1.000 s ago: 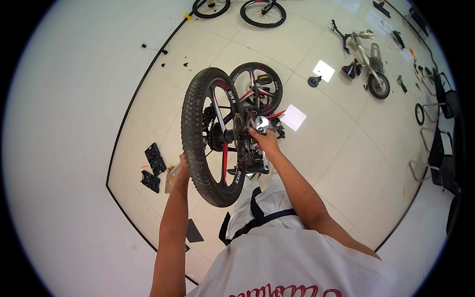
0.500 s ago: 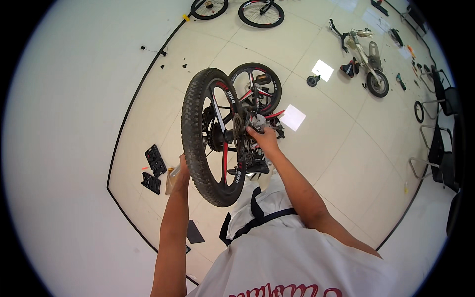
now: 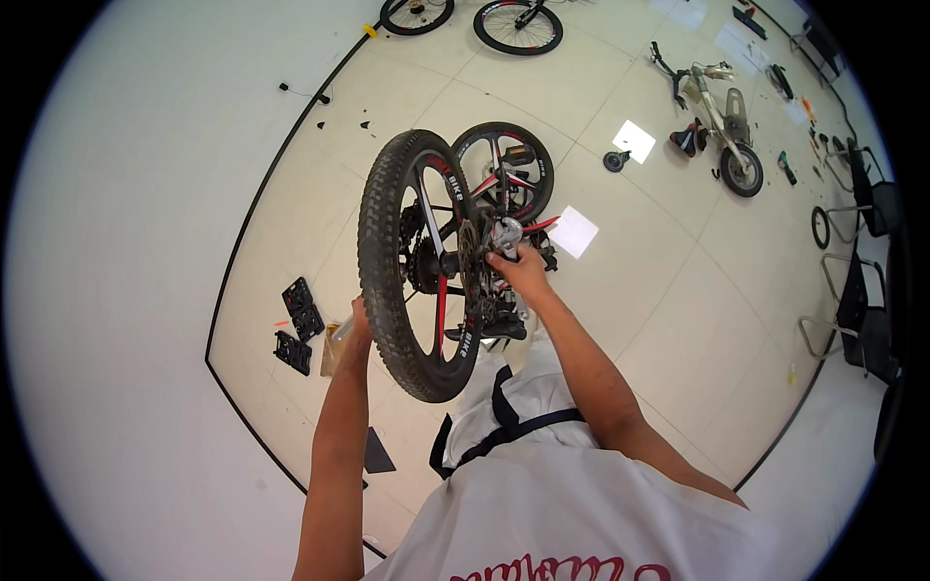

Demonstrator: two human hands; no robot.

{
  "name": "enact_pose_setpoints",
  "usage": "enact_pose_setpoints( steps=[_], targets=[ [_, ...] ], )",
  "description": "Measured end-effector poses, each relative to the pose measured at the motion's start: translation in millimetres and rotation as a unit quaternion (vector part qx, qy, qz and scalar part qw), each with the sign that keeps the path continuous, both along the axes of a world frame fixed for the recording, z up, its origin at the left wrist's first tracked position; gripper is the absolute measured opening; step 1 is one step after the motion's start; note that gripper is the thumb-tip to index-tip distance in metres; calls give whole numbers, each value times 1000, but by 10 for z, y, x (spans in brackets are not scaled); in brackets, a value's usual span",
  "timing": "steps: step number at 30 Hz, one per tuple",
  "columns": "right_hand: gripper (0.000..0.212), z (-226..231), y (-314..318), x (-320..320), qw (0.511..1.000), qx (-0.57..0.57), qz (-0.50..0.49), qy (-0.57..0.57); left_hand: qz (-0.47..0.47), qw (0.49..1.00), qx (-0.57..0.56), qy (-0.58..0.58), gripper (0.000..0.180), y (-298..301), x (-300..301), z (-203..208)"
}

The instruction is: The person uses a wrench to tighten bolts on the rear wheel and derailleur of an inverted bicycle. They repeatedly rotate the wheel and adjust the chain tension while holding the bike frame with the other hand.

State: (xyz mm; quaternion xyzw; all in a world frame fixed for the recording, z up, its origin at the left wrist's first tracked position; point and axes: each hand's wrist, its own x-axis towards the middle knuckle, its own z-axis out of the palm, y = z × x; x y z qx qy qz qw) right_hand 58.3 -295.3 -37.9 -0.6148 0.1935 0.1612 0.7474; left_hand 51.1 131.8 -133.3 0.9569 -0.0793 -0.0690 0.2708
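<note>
A bicycle's thick-treaded wheel (image 3: 382,261) stands upright in front of me, with black, white and red spokes and a sprocket cluster (image 3: 423,268) at its hub. Farther off is the bike's other wheel (image 3: 539,192). My right hand (image 3: 524,275) is closed around a silver wrench (image 3: 507,232), whose head points away from me beside the hub and chain parts. On the tyre's left side is my left hand (image 3: 360,320); the tyre hides its fingers, so what they hold or touch does not show.
Black tool cases (image 3: 302,310) lie on the floor to the left, near a tan box (image 3: 332,353). A partly dismantled small bike (image 3: 717,121) lies at the far right. Chairs (image 3: 862,320) line the right wall. More bike wheels (image 3: 518,26) are at the back.
My right hand has shifted slightly, and the wrench head now shows more clearly above it. The wheel and left hand have hardly moved; the view has shifted a little.
</note>
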Motion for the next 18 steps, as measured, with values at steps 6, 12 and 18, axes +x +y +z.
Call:
enact_pose_setpoints(
  steps=[6, 12, 18],
  targets=[
    [22, -17, 44, -28, 990, 126, -53, 27, 11, 999, 20, 24, 23, 19, -22, -13],
    [15, -253, 180, -64, 969, 217, -117, 24, 54, 998, -43, 1, 28, -238, -35, 264],
    [17, -549, -437, -56, 981, 141, -129, 19, 91, 994, -61, -17, 33, -360, -136, 505]
  ],
)
